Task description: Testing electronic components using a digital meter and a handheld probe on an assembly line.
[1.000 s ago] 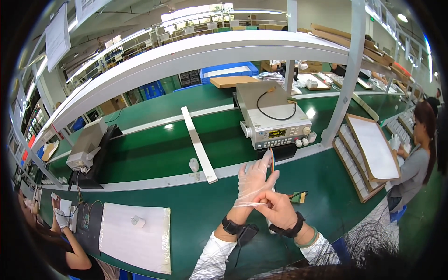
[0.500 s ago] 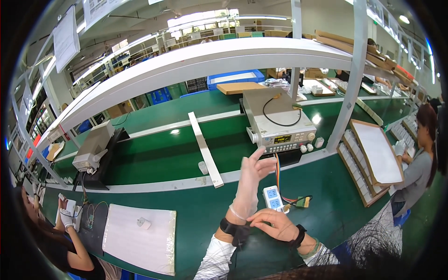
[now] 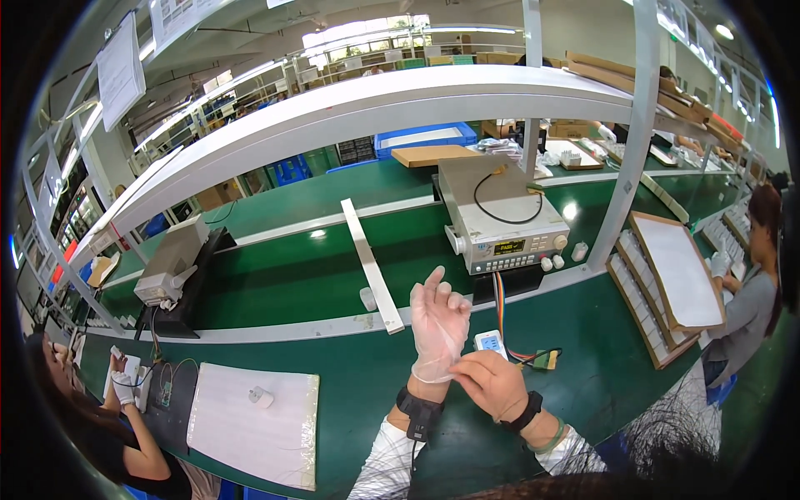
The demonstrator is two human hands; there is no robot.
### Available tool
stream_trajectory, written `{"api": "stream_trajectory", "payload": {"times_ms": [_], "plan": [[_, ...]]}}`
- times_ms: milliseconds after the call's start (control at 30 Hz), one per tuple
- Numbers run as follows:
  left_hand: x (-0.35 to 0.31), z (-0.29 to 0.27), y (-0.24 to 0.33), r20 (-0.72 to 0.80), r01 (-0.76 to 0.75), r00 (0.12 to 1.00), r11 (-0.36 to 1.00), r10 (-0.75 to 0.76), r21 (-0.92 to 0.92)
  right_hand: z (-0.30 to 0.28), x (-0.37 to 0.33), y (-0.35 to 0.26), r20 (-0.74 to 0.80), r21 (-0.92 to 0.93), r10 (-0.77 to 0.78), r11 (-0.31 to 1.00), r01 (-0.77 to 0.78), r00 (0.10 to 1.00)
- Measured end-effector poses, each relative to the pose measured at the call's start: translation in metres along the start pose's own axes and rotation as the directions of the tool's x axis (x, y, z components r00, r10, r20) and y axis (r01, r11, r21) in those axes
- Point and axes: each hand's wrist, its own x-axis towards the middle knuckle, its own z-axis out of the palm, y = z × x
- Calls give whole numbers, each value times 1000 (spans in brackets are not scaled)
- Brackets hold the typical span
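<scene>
Open benchtop (image 3: pixel 354 371) separates left hand (image 3: pixel 440 332) from mat (image 3: pixel 250 437).

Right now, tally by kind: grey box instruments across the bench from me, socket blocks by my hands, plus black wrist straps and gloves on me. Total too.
Grey box instruments: 2 (right one, left one)
Socket blocks: 1, partly hidden
Black wrist straps: 2 (left wrist, right wrist)
Translucent glove: 1, left hand
Total: 6

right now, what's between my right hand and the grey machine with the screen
In the head view: a white-and-blue socket block, partly hidden by the right hand, then coloured wires and a pale metal rail before the grey machine.
</scene>
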Motion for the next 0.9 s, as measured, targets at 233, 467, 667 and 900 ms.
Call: {"api": "stream_trajectory", "payload": {"times_ms": [233, 467, 667, 900], "plan": [[-6, 9, 0, -39, -56, 998, 997, 58, 47, 8, -14, 6, 101, 145, 71, 986, -85, 992], [-7, 21, -9, 22, -102, 995, 968, 100, 228, 8, -30, 2, 165, 313, 109, 937, -157, 980], [1, 1, 2, 126, -158, 983, 961, 132, 226, -18, -27, -6, 201, 291, 153, 934, -208, 968], [-26, -7, 26, 113, -151, 986, 358, 126, 921, -58, -92, 49, 424, 721, 594, 236, -652, 684]]}}
